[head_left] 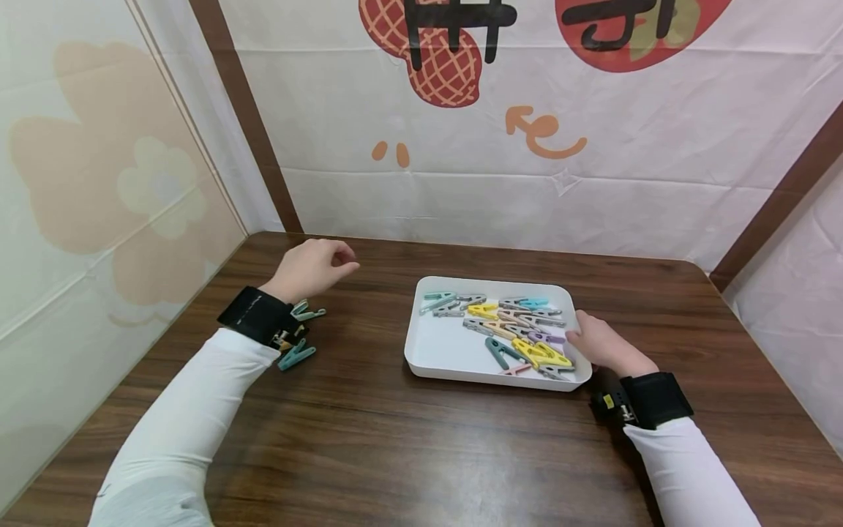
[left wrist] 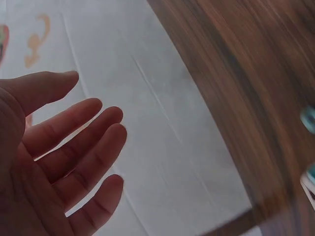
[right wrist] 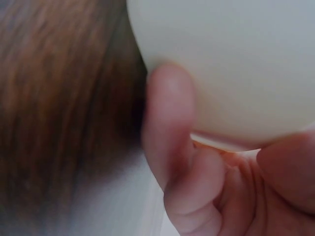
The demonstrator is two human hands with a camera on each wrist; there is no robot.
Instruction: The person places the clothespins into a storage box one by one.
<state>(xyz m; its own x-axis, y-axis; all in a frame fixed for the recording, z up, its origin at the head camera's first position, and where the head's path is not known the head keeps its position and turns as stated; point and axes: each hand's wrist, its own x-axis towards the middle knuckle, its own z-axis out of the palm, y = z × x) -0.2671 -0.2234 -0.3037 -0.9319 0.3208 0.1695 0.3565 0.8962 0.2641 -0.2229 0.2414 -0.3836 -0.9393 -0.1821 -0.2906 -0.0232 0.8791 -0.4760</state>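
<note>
Work appears at an early stage: green plastic clips (head_left: 296, 356) lie on the brown wood-grain surface (head_left: 369, 439) near the left hand (head_left: 312, 267), fingers parted, empty; multicoloured plastic clips (head_left: 543, 354) occupy the white rectangular tray (head_left: 448, 355), clamped by fingers of the right hand (head_left: 606, 345).

No complete word, brand or number can be read. On the white wall sheet (head_left: 395, 197), two large black characters are cut off by the upper edge of the head view: the left character (head_left: 461, 16) lies over a red latticed print (head_left: 448, 77), the right character (head_left: 602, 11) over a red rounded patch (head_left: 606, 62). Below them stands an orange curling arrow (head_left: 545, 130), its head toward the upper left; the left wrist view shows it blurred.
</note>
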